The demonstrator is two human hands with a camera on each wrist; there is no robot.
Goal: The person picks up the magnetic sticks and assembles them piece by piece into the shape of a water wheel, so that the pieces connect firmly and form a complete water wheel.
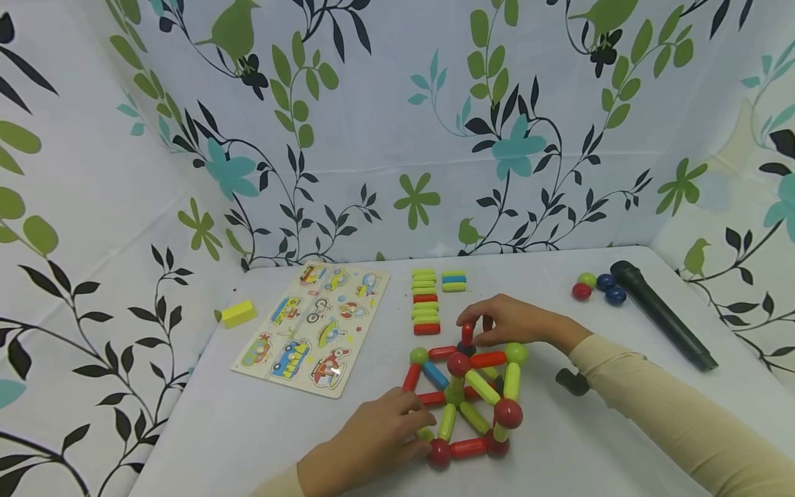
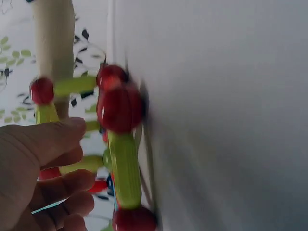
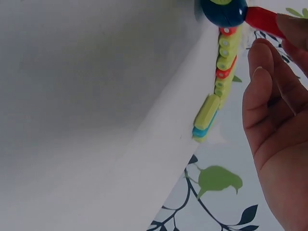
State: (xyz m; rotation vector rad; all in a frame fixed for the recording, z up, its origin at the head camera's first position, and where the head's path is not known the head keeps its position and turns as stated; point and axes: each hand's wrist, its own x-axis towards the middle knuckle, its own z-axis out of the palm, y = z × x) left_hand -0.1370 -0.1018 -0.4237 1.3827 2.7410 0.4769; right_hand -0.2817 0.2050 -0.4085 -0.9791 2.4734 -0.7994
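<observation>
A frame of coloured rods and balls, a magnetic-looking building toy, stands on the white table. My right hand pinches an upright red rod at its far side. In the right wrist view that red rod meets a dark blue ball. My left hand is at the near left corner, beside a red ball. Its thumb and fingers are loosely bent and apart in the left wrist view, close to a yellow-green rod; whether they touch the frame is unclear.
Spare rods lie in rows behind the frame. A picture puzzle board and a yellow block lie to the left. Loose balls, a black microphone-like stick and a small black cylinder are at the right.
</observation>
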